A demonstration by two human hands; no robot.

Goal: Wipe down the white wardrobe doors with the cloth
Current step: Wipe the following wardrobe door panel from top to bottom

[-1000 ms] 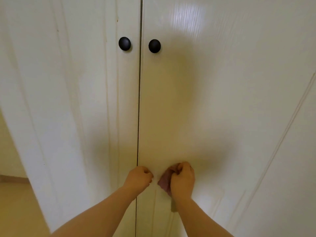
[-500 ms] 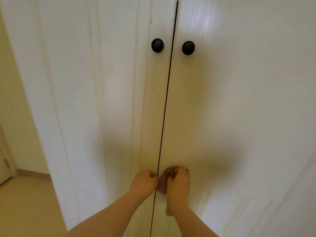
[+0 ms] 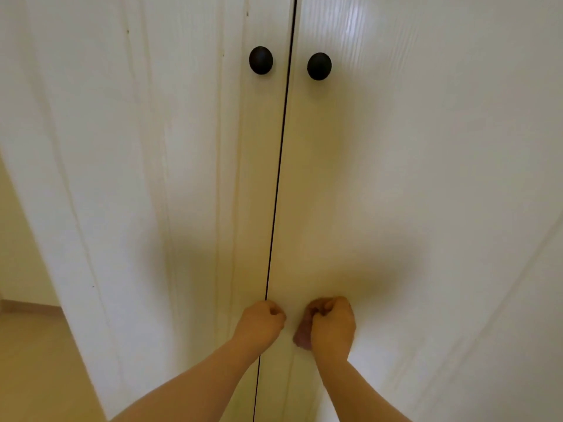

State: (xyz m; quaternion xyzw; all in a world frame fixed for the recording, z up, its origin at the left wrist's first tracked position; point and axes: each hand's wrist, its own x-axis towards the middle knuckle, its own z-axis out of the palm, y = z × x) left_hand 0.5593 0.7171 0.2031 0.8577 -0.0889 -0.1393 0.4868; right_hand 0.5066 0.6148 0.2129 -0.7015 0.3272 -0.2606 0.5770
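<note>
Two white wardrobe doors fill the view, the left door (image 3: 170, 166) and the right door (image 3: 411, 178), split by a dark vertical gap. Each carries a round black knob, one (image 3: 260, 60) left of the gap and one (image 3: 319, 66) right of it. My right hand (image 3: 332, 325) is curled around a bunched pinkish cloth (image 3: 302, 335), low on the right door; only a small part of the cloth shows. My left hand (image 3: 262, 323) is a closed fist over the gap, a short way left of the cloth, and nothing shows in it.
A pale wall (image 3: 21, 245) and a strip of light floor (image 3: 33, 367) show past the wardrobe's left side. A moulded groove (image 3: 505, 300) runs diagonally across the lower right door.
The view has shifted, so the doors and knobs sit further right in frame. My hands were touching at the cloth half a second ago and now stand slightly apart, the cloth staying with the right hand.
</note>
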